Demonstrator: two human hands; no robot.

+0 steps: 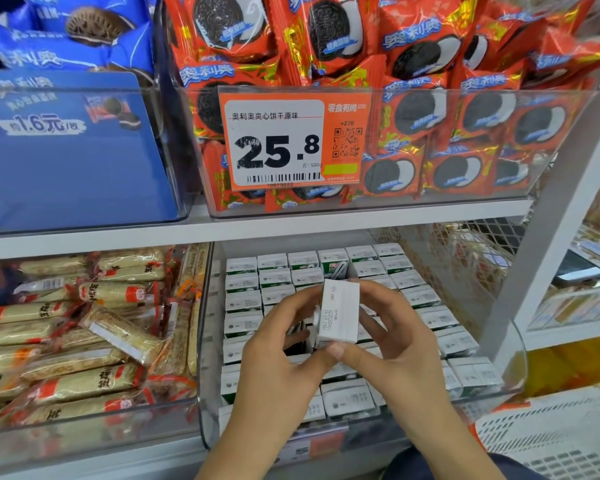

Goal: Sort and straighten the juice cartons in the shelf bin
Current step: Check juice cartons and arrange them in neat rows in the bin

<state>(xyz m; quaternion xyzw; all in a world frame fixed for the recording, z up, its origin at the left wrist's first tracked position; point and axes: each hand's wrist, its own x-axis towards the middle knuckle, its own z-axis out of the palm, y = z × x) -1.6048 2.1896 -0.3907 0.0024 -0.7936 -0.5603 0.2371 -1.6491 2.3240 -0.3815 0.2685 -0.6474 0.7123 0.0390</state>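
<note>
A clear plastic shelf bin (204, 358) on the lower shelf holds several small white-and-green juice cartons (243, 301) packed in rows, tops facing up. One carton (333, 263) near the back shows its green printed face. Above the middle of the bin I hold one white carton (340, 311) upright between both hands. My left hand (281, 348) grips its left and lower side, thumb at the bottom edge. My right hand (399, 334) curls round its right side. A dark gap in the rows lies just under the held carton, partly hidden by my hands.
To the left, another clear bin (84, 424) holds wrapped snack bars (84, 341). On the shelf above stand red cookie packs (447, 133) behind an orange price tag (293, 140), and a blue cookie display (66, 150). A white shelf post (541, 244) rises at right.
</note>
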